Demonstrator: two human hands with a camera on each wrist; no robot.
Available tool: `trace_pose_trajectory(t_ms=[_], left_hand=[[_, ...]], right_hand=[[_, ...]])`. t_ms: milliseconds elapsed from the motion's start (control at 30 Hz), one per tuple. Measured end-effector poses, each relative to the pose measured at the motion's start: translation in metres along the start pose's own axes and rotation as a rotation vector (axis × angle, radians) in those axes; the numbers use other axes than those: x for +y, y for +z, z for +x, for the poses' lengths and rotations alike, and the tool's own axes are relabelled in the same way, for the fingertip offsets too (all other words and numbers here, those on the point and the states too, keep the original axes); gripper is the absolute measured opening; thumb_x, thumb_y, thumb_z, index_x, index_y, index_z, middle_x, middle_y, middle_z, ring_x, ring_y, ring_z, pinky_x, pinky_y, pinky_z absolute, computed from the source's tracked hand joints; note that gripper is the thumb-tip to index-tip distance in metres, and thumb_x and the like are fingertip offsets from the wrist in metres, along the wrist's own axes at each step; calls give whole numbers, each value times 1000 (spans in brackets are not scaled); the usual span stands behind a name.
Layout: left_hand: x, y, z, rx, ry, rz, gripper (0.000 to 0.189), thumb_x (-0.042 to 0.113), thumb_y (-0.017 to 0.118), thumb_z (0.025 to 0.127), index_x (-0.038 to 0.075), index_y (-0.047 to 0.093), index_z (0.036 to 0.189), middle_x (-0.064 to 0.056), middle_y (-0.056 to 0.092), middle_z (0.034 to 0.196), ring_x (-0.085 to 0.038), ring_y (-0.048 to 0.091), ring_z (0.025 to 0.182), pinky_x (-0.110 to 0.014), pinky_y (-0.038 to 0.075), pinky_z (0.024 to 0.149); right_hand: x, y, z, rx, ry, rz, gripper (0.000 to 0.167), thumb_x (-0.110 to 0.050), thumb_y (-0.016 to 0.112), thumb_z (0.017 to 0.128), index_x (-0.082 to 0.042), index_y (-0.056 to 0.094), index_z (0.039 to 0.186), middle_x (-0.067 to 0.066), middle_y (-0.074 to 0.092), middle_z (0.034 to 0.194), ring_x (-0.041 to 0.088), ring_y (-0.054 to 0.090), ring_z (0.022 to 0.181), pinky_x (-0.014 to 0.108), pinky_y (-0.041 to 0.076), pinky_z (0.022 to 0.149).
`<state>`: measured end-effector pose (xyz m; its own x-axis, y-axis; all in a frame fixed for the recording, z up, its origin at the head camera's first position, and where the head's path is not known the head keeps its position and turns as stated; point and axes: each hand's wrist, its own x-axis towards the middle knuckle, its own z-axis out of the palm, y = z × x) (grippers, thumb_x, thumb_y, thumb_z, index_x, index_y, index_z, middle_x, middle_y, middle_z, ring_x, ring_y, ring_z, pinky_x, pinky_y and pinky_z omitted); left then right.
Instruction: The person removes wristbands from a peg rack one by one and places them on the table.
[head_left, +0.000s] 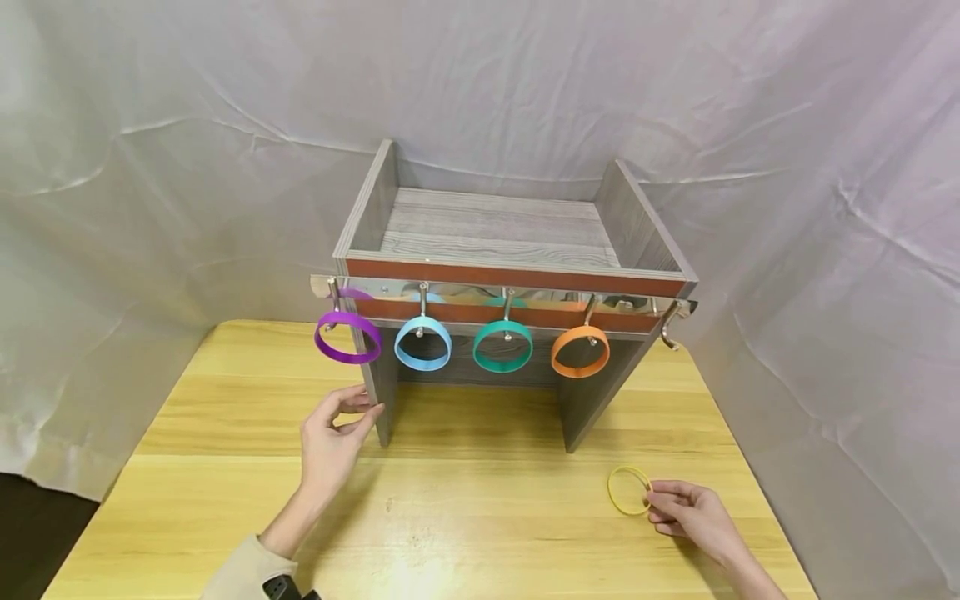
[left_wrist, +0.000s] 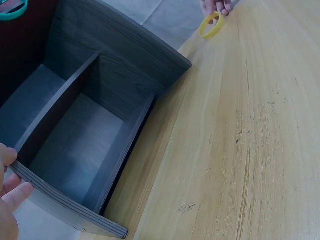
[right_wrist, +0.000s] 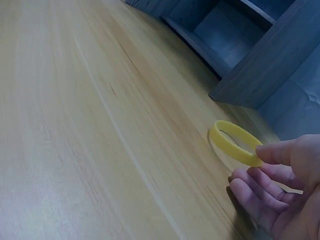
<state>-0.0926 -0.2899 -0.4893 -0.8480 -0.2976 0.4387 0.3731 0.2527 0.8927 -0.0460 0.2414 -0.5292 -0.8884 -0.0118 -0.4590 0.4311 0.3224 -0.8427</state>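
My right hand (head_left: 693,518) pinches a thin yellow ring (right_wrist: 227,145), like a wristband, between thumb and fingers, low over the table at the right. With thumb and fingers on either side, my left hand (head_left: 330,446) grips the front edge of the left side panel of a grey wooden shelf (head_left: 495,221). Along the shelf's front runs a metal hook rail (head_left: 386,288). From its hooks hang a purple ring (head_left: 347,358), a light blue ring (head_left: 423,366), a green ring (head_left: 502,367) and an orange ring (head_left: 579,372). The rightmost hook (head_left: 667,329) bears no ring.
The shelf stands at the back of a light wooden table (head_left: 465,533). Pale grey cloth (head_left: 247,208) hangs behind and at both sides. A dark watch-like band (head_left: 281,587) shows at the left sleeve (head_left: 247,571).
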Motion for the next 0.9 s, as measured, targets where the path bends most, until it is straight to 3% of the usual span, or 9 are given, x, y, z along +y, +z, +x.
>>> trace_pose_trajectory(t_ms=[167, 333, 533, 733, 900], left_hand=[[-1, 0, 0, 0, 3, -5, 33, -17, 80, 81, -2, 75, 111, -25, 75, 93, 7, 68, 84, -13, 66, 70], [-1, 0, 0, 0, 1, -9, 34, -17, 80, 81, -1, 75, 111, -26, 75, 92, 7, 69, 84, -14, 66, 71], [1, 0, 0, -8, -4, -16, 34, -17, 80, 82, -1, 75, 112, -25, 76, 93, 7, 69, 84, -15, 66, 71], [1, 1, -1, 0, 6, -15, 34, -17, 80, 82, 0, 76, 111, -25, 75, 91, 7, 69, 84, -13, 65, 70], [2, 0, 0, -4, 5, -15, 34, -17, 80, 82, -1, 75, 111, -25, 75, 92, 7, 69, 84, -14, 66, 70]], right_hand=[[-2, -2, -1, 77, 0, -52, 50, -14, 67, 104, 15, 52, 142, 3, 78, 103, 12, 76, 84, 26, 71, 75], [-9, -2, -5, 129, -24, -18, 53, -15, 69, 103, 14, 51, 144, 2, 77, 103, 14, 77, 85, 28, 71, 79], [-28, 2, -11, 241, -154, 43, 41, -16, 71, 102, 9, 62, 134, -7, 77, 96, 13, 78, 84, 27, 71, 79], [-48, 10, -17, 235, -286, 133, 15, -15, 72, 101, -12, 74, 116, -12, 77, 96, 14, 79, 85, 30, 72, 79], [-63, 21, -23, 203, -372, 172, 14, -11, 70, 102, -11, 74, 115, -10, 78, 98, 12, 79, 85, 32, 72, 79]])
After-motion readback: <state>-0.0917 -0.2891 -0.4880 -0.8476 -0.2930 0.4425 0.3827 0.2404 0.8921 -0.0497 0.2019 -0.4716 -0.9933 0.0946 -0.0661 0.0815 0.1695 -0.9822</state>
